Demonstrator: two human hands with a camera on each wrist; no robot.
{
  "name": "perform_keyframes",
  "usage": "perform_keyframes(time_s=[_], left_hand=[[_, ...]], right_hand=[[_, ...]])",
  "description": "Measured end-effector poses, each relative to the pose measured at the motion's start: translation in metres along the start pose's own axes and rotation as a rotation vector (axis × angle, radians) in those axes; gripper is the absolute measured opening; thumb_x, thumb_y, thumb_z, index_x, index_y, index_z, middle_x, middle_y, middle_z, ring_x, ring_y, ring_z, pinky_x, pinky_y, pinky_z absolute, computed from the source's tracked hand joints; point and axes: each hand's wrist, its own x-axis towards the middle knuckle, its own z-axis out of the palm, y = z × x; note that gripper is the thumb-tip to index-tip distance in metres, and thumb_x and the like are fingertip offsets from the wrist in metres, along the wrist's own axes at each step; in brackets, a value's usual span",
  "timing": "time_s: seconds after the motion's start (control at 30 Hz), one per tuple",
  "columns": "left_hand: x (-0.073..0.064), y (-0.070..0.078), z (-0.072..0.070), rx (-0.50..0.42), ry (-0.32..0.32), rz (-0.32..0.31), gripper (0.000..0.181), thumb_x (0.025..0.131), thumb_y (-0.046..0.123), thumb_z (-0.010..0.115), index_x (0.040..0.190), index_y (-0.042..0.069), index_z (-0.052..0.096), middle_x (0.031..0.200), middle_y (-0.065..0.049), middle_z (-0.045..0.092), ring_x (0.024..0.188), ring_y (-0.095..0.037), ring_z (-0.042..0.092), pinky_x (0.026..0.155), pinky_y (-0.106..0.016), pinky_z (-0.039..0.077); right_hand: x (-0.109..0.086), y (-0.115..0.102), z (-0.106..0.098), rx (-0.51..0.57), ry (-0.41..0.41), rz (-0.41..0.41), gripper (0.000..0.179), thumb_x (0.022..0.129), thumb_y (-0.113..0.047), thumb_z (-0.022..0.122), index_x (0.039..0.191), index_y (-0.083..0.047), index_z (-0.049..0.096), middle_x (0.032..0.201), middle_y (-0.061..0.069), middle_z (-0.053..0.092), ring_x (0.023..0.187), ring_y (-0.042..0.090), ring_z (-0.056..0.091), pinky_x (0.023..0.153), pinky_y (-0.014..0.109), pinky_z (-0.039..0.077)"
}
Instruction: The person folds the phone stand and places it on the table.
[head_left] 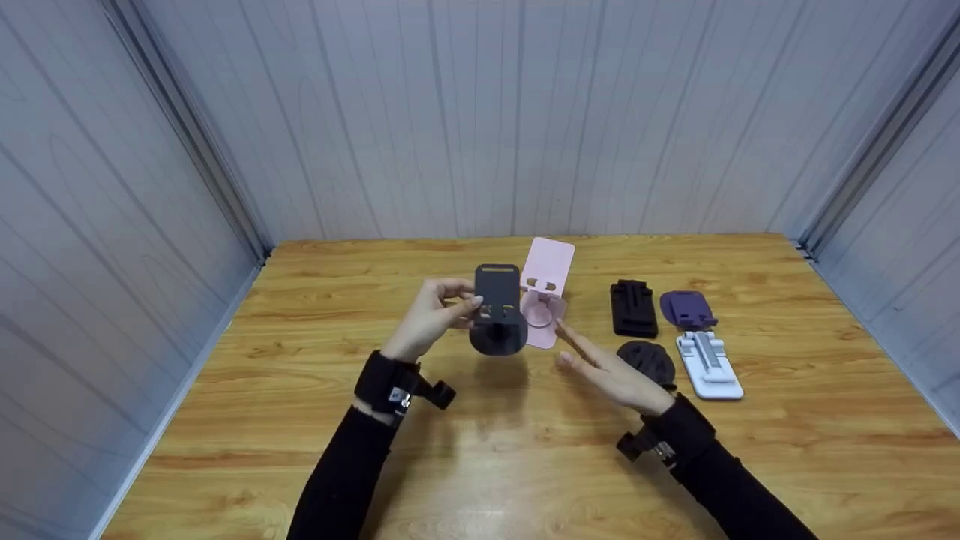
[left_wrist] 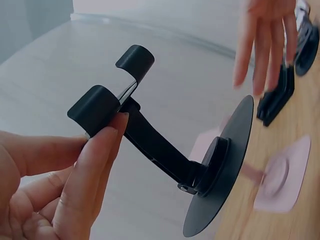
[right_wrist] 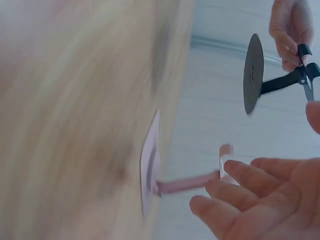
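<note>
A black phone stand [head_left: 496, 285] with a round base is held up over the table. My left hand [head_left: 429, 319] pinches it at the edge of its top plate, near the curved lips. In the left wrist view its hinged arm [left_wrist: 159, 147] is unfolded, and the disc base faces away from the hand. Beyond it a pink phone stand [head_left: 549, 262] stands unfolded on the table. My right hand [head_left: 616, 376] is in the air with fingers extended and holds nothing. Its fingertips overlap the pink stand's base edge in the head view.
To the right lie a folded black phone stand [head_left: 634, 309], a purple one [head_left: 688, 308] and a white one [head_left: 711, 369]. A dark round folded stand [head_left: 646, 358] is partly hidden behind my right hand. Panelled walls [head_left: 480, 120] enclose the wooden table [head_left: 300, 420] at back and sides.
</note>
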Motion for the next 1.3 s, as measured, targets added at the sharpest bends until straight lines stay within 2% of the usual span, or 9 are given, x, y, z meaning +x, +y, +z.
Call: perform_keyframes(time_s=[0.13,0.4,0.5,0.6,0.67,0.77,0.87,0.93,1.3], left_hand=[[-0.003,0.003,0.012,-0.004,-0.047,0.013,0.020,0.101,-0.006,0.064,0.117,-0.018,0.067,0.086,0.002,0.068,0.067,-0.006,0.070,0.067,-0.024,0.064],[-0.011,0.006,0.031,-0.002,-0.104,0.025,0.018,0.102,-0.004,0.064,0.115,-0.016,0.067,0.089,0.002,0.067,0.068,-0.006,0.070,0.069,-0.025,0.065],[-0.013,0.006,0.037,0.013,-0.129,0.021,0.017,0.102,-0.004,0.064,0.114,-0.016,0.067,0.090,0.002,0.067,0.068,-0.006,0.070,0.069,-0.025,0.065],[-0.014,0.005,0.043,0.023,-0.152,0.018,0.016,0.101,-0.005,0.064,0.113,-0.016,0.067,0.090,0.002,0.067,0.069,-0.007,0.070,0.069,-0.026,0.065],[-0.014,0.005,0.046,0.024,-0.167,0.019,0.016,0.101,-0.006,0.064,0.112,-0.016,0.067,0.090,0.002,0.068,0.070,-0.007,0.070,0.069,-0.026,0.065],[-0.016,0.005,0.050,0.030,-0.182,0.023,0.015,0.100,-0.006,0.065,0.111,-0.017,0.066,0.090,0.002,0.070,0.070,-0.008,0.070,0.069,-0.027,0.066],[-0.017,0.005,0.053,0.036,-0.185,0.026,0.015,0.100,-0.006,0.065,0.110,-0.017,0.066,0.091,0.002,0.070,0.070,-0.008,0.070,0.069,-0.027,0.066],[-0.017,0.003,0.055,0.040,-0.186,0.031,0.015,0.100,-0.006,0.065,0.110,-0.017,0.066,0.091,0.001,0.070,0.069,-0.008,0.070,0.070,-0.027,0.066],[-0.016,-0.004,0.062,0.024,-0.170,0.048,0.016,0.099,-0.006,0.064,0.108,-0.019,0.065,0.091,-0.001,0.069,0.068,-0.010,0.070,0.072,-0.033,0.067]], right_hand=[[0.002,0.001,0.002,0.226,-0.074,0.011,0.063,0.118,-0.026,0.033,0.168,0.003,0.006,0.174,0.028,0.012,0.161,0.045,0.008,0.131,0.062,0.011],[0.001,0.002,0.005,0.554,-0.142,0.076,0.071,0.119,-0.033,0.032,0.167,0.002,-0.006,0.173,0.033,0.002,0.160,0.049,0.007,0.132,0.059,0.014],[0.001,0.000,0.007,0.646,-0.086,0.146,0.074,0.118,-0.033,0.038,0.166,0.006,-0.002,0.169,0.032,0.026,0.155,0.041,0.035,0.129,0.049,0.031],[0.001,-0.001,0.010,0.739,-0.024,0.190,0.073,0.117,-0.028,0.042,0.165,0.010,0.003,0.147,0.014,0.062,0.132,0.019,0.063,0.117,0.036,0.048],[0.001,0.000,0.010,0.817,-0.003,0.180,0.068,0.116,-0.022,0.044,0.164,0.012,0.010,0.130,0.000,0.072,0.115,0.008,0.069,0.106,0.029,0.055],[0.001,0.002,0.011,0.915,-0.007,0.135,0.050,0.116,-0.016,0.044,0.160,0.007,0.037,0.118,-0.003,0.077,0.106,0.008,0.072,0.096,0.025,0.059],[0.002,0.006,0.010,0.973,-0.023,0.104,0.033,0.115,-0.012,0.044,0.138,-0.007,0.068,0.114,0.001,0.079,0.103,0.011,0.075,0.091,0.024,0.061],[0.002,0.009,0.009,0.998,-0.035,0.096,0.035,0.115,-0.010,0.042,0.123,-0.014,0.076,0.113,0.003,0.080,0.102,0.013,0.076,0.090,0.024,0.061],[0.007,0.018,0.006,0.952,-0.042,0.083,0.033,0.113,-0.003,0.044,0.121,-0.011,0.075,0.111,0.005,0.079,0.100,0.013,0.077,0.085,0.023,0.063]])
